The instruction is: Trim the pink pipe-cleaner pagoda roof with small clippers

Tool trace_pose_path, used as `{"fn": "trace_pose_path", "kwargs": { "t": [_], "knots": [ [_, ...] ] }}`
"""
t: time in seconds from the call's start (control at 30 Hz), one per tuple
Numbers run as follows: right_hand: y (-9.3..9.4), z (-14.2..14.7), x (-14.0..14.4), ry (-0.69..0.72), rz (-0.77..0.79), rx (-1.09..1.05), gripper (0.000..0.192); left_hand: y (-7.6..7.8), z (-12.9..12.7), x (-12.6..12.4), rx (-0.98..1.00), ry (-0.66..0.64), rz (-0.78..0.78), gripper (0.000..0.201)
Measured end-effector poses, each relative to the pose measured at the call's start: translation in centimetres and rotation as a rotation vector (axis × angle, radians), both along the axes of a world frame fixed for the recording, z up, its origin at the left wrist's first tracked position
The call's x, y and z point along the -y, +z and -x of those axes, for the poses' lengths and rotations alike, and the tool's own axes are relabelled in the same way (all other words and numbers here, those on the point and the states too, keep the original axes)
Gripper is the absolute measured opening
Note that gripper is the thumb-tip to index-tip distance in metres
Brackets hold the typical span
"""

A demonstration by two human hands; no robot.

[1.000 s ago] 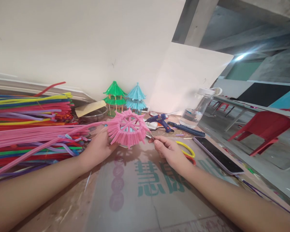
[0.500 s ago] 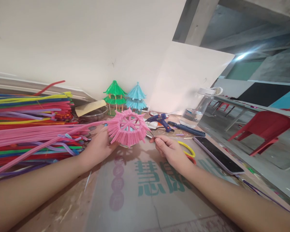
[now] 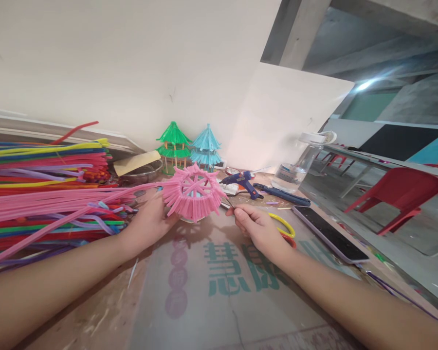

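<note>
Head view: left hand (image 3: 149, 221) grips a light, soft pink pipe-cleaner roof (image 3: 193, 193) at its nine o'clock rim, right hand (image 3: 257, 228) pinching thin tweezers (image 3: 229, 203) at three o'clock.

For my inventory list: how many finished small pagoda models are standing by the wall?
2. The green pagoda stands at the wall behind the pink piece held by the left hand; the blue pagoda stands close on its right. More may be hidden.
</note>
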State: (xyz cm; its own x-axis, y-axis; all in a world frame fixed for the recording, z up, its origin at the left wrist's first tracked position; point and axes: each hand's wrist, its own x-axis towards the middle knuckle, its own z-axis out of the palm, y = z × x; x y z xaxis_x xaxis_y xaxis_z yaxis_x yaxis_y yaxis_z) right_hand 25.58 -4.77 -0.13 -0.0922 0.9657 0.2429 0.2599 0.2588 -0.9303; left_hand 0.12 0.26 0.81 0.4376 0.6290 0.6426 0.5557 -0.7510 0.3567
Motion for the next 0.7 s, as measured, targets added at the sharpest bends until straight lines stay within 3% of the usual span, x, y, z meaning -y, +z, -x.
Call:
{"fn": "trace_pose_path", "kwargs": {
  "t": [0.23, 0.37, 0.7],
  "knots": [
    [0.44, 0.35, 0.80, 0.021, -0.137, 0.148, 0.035, -0.29, 0.21, -0.35, 0.013, 0.054, 0.046, 0.024],
    [0.55, 0.27, 0.95, 0.037, -0.193, 0.207, 0.032, -0.17, 0.13, -0.23, 0.010, 0.004, 0.022, 0.022],
    [-0.36, 0.48, 0.88, 0.126, 0.063, -0.009, 0.061, -0.37, 0.20, -0.46, 0.010, 0.024, -0.004, 0.025]
  ]
}}
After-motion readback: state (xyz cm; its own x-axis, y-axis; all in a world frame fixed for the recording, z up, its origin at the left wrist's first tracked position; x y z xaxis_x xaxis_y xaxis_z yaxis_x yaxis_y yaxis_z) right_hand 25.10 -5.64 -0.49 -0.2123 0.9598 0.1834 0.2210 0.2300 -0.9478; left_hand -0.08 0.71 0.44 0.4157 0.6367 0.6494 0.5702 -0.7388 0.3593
